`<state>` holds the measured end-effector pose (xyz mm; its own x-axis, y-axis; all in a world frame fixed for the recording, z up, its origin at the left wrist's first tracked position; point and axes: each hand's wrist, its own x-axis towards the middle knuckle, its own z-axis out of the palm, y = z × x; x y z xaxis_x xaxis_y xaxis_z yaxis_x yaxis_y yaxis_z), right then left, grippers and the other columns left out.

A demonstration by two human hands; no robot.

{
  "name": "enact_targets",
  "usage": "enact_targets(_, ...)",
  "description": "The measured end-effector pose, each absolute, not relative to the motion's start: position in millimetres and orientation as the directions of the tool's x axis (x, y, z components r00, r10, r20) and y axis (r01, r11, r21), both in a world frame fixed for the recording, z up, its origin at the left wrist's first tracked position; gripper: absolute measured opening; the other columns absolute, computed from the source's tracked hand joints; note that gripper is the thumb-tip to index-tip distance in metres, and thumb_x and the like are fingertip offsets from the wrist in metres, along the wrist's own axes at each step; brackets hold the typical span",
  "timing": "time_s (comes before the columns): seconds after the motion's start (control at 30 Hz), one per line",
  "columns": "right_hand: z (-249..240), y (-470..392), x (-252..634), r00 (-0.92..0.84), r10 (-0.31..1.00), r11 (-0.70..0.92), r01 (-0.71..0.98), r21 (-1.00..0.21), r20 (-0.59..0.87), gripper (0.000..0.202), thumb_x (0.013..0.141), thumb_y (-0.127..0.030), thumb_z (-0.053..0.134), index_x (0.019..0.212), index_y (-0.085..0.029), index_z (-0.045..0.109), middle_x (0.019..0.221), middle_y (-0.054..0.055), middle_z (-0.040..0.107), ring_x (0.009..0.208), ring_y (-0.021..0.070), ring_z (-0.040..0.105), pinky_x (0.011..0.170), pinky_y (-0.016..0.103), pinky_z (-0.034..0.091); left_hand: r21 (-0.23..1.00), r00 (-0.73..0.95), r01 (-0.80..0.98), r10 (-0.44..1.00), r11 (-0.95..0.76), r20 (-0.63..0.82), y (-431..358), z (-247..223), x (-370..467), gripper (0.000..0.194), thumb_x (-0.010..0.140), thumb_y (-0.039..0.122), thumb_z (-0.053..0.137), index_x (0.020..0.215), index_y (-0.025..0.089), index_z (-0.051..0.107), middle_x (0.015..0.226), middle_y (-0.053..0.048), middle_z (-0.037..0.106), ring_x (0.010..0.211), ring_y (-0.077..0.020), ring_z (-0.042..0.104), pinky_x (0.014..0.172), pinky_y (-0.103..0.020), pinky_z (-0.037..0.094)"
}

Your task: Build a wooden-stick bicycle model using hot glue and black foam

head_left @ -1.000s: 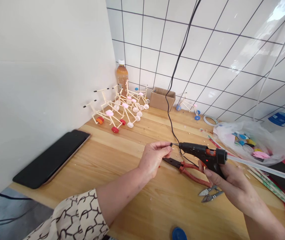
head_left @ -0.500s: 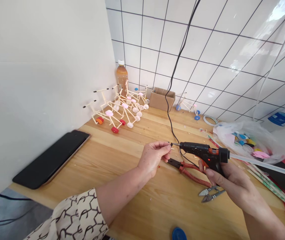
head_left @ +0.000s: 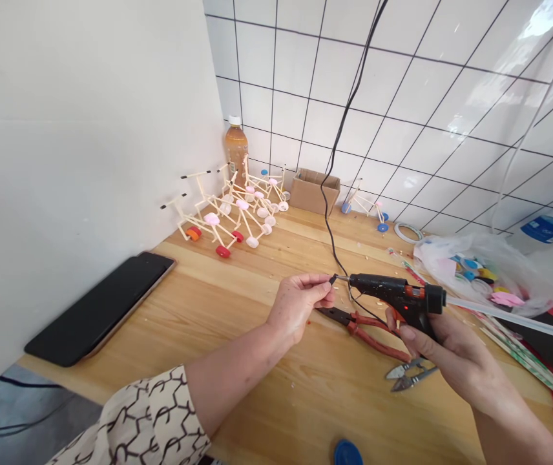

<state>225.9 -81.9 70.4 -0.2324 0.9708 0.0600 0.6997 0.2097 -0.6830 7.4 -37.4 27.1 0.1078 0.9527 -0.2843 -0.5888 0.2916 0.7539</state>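
My right hand (head_left: 444, 349) is wrapped round the grip of a black hot glue gun (head_left: 383, 286), whose small red light glows. A clear glue stick (head_left: 509, 312) sticks out of its back end. Between thumb and forefinger, my left hand (head_left: 300, 300) pinches a small dark piece (head_left: 333, 279), too small to name, right at the gun's metal nozzle. Below the gun lie red-handled pliers (head_left: 373, 342), and closer to me a pair of thread snips (head_left: 409, 374).
Several small stick models with bottle-cap wheels (head_left: 223, 250) stand at the back left by a drink bottle (head_left: 236, 145). A cardboard box (head_left: 314, 192), a tape roll (head_left: 408, 232), a plastic bag of caps (head_left: 480, 265), a phone (head_left: 99, 307) and a blue cap (head_left: 347, 453) surround the work area.
The dark piece in my left fingers is turned and shows more of its length by the nozzle. Both hands stay almost in place.
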Motion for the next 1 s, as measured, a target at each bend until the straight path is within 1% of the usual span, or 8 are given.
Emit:
enact_targets(0.13, 70.9, -80.8, 223.9, -0.227, 0.971, 0.219, 0.714, -0.665, 0.075, 0.02, 0.082, -0.039, 0.051, 0.087, -0.021, 0.058, 0.064, 0.0, 0.051, 0.061, 0.0155, 0.05, 0.05, 0.025, 0.045, 0.758, 0.109, -0.584, 0.953, 0.292, -0.284, -37.6, 26.9, 8.3, 0.016, 0.059, 0.014, 0.071, 0.074, 0.009, 0.067, 0.056, -0.002, 0.064, 0.05, -0.0097, 0.057, 0.057, -0.026, 0.049)
enact_targets(0.27, 74.0, -81.7, 220.9, -0.229, 0.972, 0.209, 0.71, -0.672, 0.061, 0.02, 0.082, -0.039, 0.05, 0.08, -0.021, 0.058, 0.062, -0.001, 0.05, 0.058, 0.0149, 0.049, 0.048, 0.025, 0.043, 0.76, 0.115, -0.581, 0.953, 0.293, -0.28, -38.3, 26.5, 8.9, 0.016, 0.059, 0.014, 0.071, 0.074, 0.009, 0.068, 0.057, -0.003, 0.064, 0.05, -0.01, 0.058, 0.058, -0.026, 0.049)
enact_targets(0.47, 75.6, -83.8, 219.3, -0.228, 0.972, 0.21, 0.723, -0.659, 0.061, 0.023, 0.081, -0.042, 0.051, 0.084, -0.021, 0.06, 0.062, 0.0, 0.049, 0.057, 0.015, 0.049, 0.047, 0.025, 0.041, 0.758, 0.111, -0.583, 0.953, 0.292, -0.282, -37.9, 27.0, 8.3, 0.016, 0.058, 0.016, 0.072, 0.073, 0.01, 0.068, 0.057, -0.003, 0.064, 0.05, -0.0098, 0.057, 0.059, -0.028, 0.049)
enact_targets(0.63, 73.8, -83.9, 219.3, -0.209, 0.974, 0.217, 0.718, -0.661, 0.092, 0.022, 0.081, -0.041, 0.05, 0.085, -0.021, 0.059, 0.064, 0.0, 0.05, 0.061, 0.0155, 0.05, 0.049, 0.025, 0.044, 0.764, 0.105, -0.579, 0.955, 0.286, -0.278, -37.8, 26.5, 8.5, 0.017, 0.058, 0.016, 0.072, 0.073, 0.01, 0.068, 0.057, -0.003, 0.064, 0.05, -0.0097, 0.057, 0.059, -0.027, 0.05)
enact_targets(0.7, 74.2, -84.1, 218.3, -0.2, 0.974, 0.22, 0.717, -0.662, 0.107, 0.022, 0.081, -0.041, 0.051, 0.086, -0.021, 0.059, 0.063, -0.001, 0.05, 0.059, 0.0149, 0.049, 0.048, 0.025, 0.043, 0.765, 0.108, -0.577, 0.955, 0.286, -0.276, -38.0, 26.4, 8.8, 0.018, 0.058, 0.017, 0.073, 0.074, 0.01, 0.068, 0.057, -0.002, 0.064, 0.051, -0.0098, 0.057, 0.059, -0.028, 0.05)
enact_targets(0.83, 76.8, -84.3, 216.1, -0.216, 0.975, 0.195, 0.704, -0.683, 0.055, 0.027, 0.079, -0.043, 0.053, 0.089, -0.02, 0.062, 0.058, -0.001, 0.05, 0.053, 0.0145, 0.049, 0.043, 0.024, 0.041, 0.763, 0.105, -0.58, 0.954, 0.287, -0.28, -38.2, 26.3, 9.2, 0.02, 0.057, 0.018, 0.074, 0.073, 0.01, 0.068, 0.057, -0.002, 0.064, 0.051, -0.0101, 0.057, 0.059, -0.028, 0.05)
enact_targets(0.9, 77.8, -83.9, 215.9, -0.226, 0.973, 0.196, 0.699, -0.688, 0.047, 0.027, 0.078, -0.044, 0.054, 0.088, -0.02, 0.063, 0.059, 0.0, 0.053, 0.054, 0.0153, 0.05, 0.044, 0.025, 0.042, 0.761, 0.103, -0.582, 0.954, 0.287, -0.281, -38.2, 26.1, 9.2, 0.02, 0.056, 0.018, 0.075, 0.074, 0.01, 0.068, 0.058, -0.003, 0.064, 0.051, -0.0101, 0.057, 0.059, -0.028, 0.05)
enact_targets(1.0, 77.5, -83.1, 217.1, -0.221, 0.972, 0.215, 0.702, -0.679, 0.079, 0.025, 0.079, -0.043, 0.053, 0.087, -0.02, 0.062, 0.063, 0.001, 0.053, 0.058, 0.016, 0.052, 0.047, 0.025, 0.043, 0.76, 0.106, -0.583, 0.954, 0.287, -0.279, -38.1, 25.8, 8.8, 0.02, 0.056, 0.018, 0.074, 0.074, 0.01, 0.068, 0.058, -0.003, 0.064, 0.05, -0.0099, 0.057, 0.058, -0.028, 0.05)
